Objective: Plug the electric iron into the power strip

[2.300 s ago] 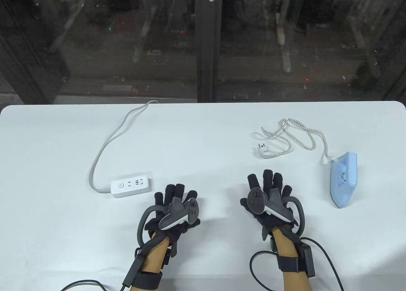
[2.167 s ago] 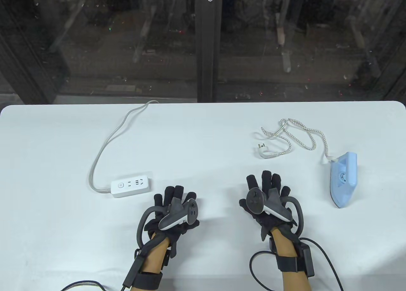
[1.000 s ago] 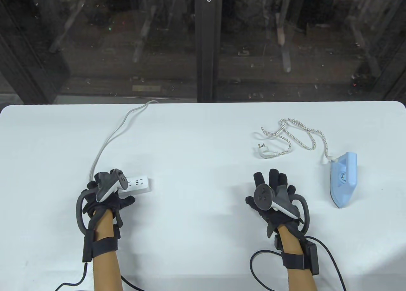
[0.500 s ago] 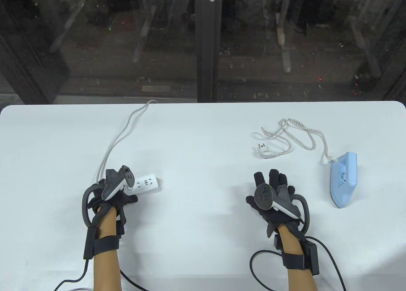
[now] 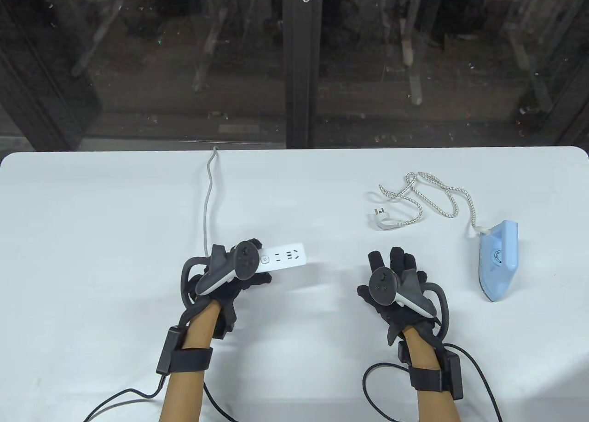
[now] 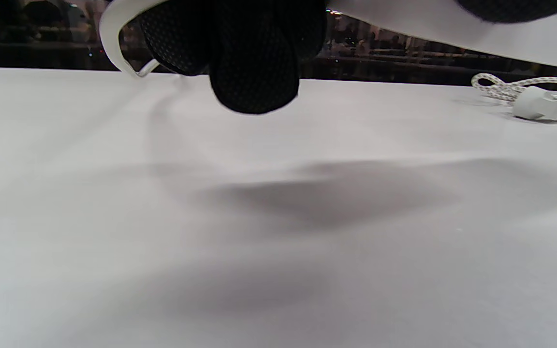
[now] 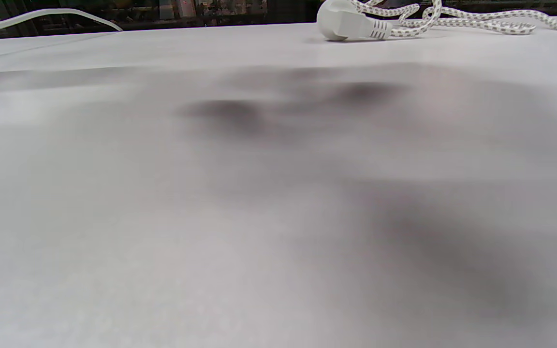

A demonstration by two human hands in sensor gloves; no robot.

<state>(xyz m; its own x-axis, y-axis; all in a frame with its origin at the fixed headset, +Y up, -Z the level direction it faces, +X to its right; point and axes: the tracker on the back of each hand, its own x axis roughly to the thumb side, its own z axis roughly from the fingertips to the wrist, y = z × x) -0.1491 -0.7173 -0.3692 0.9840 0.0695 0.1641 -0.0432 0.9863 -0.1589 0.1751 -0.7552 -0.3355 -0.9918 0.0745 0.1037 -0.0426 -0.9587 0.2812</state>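
Your left hand (image 5: 230, 279) grips the white power strip (image 5: 283, 258), long axis left-right, sockets up; your right hand (image 5: 395, 288) is released.

Light was bright and even over the table (image 5: 92, 201), with soft shadows under the hands. Both wrist views were blurred up close; the window behind stayed dark.

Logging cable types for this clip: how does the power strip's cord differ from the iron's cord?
The power strip's cord is smooth, plain grey-white and runs almost straight off the table's far edge; the iron's cord is braided and speckled, lying in loose loops. The strip's cord shows no plug, while the iron's cord ends in a white plug lying loose on the table. Both rest on it.
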